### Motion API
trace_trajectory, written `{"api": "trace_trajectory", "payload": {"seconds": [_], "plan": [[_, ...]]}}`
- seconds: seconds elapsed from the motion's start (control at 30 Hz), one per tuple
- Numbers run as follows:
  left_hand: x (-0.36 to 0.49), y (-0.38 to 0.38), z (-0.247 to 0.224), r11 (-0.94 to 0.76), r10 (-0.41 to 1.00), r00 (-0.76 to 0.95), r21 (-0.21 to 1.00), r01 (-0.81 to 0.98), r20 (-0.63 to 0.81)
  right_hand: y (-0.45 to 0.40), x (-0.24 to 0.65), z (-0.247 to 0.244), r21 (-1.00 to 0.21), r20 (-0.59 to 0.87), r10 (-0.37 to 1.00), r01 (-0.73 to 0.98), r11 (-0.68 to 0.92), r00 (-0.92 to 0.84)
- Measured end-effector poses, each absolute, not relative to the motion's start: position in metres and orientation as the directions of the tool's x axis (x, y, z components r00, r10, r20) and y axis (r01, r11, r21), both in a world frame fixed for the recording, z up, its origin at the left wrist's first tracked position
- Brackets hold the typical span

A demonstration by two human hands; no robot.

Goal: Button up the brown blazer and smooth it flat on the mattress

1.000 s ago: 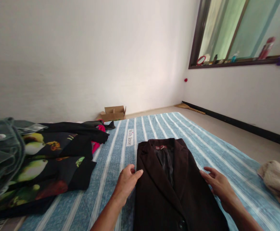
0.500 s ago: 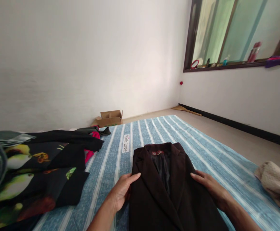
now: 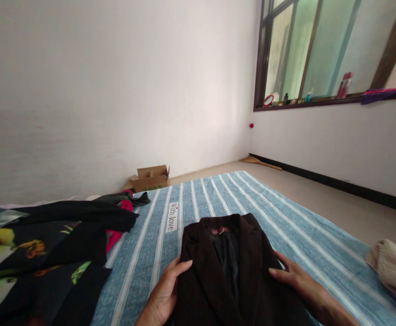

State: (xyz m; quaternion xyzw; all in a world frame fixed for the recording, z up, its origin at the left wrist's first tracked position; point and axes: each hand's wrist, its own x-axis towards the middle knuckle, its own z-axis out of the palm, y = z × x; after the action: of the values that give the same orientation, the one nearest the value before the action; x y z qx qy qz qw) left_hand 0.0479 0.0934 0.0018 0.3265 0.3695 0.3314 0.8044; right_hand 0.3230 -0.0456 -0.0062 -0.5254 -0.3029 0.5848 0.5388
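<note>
A dark brown blazer (image 3: 201, 267) lies front up on the striped bedsheet, its collar facing away from me and its dark lining and reddish neck label showing between the lapels. My left hand (image 3: 166, 290) grips the blazer's left edge, thumb on top and fingers tucked underneath. On the opposite edge, my right hand (image 3: 295, 276) holds it the same way, with the thumb lying on the cloth. The lower part of the blazer runs out of the picture.
Blue-and-white bedsheet (image 3: 143, 244) covers the bed. A heap of dark, printed clothes (image 3: 58, 244) lies at left, beige cloth (image 3: 393, 267) at right. Beyond the bed are a cardboard box (image 3: 150, 179) and a broom (image 3: 262, 163). Small items line the window sill (image 3: 315, 102).
The view has tilted up slightly, so the blazer and both hands sit lower in the picture. Both hands keep their hold on the blazer's sides.
</note>
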Motion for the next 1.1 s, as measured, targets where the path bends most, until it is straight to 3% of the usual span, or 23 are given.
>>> {"api": "trace_trajectory", "payload": {"seconds": [0.4,0.7,1.1], "plan": [[0.047,0.097,-0.001,0.618,0.727,0.562,0.732,-0.286,-0.395,-0.046,0.313,-0.011,-0.833,-0.214,0.976,-0.529,-0.159,0.043],[0.048,0.096,-0.001,0.582,0.745,0.561,0.764,-0.279,-0.362,-0.037,0.315,-0.021,-0.88,-0.182,0.976,-0.463,-0.107,0.119],[0.053,0.096,0.009,0.572,0.758,0.533,0.775,-0.268,-0.376,-0.035,0.302,0.023,-0.926,-0.212,0.972,-0.339,-0.167,0.099]]}}
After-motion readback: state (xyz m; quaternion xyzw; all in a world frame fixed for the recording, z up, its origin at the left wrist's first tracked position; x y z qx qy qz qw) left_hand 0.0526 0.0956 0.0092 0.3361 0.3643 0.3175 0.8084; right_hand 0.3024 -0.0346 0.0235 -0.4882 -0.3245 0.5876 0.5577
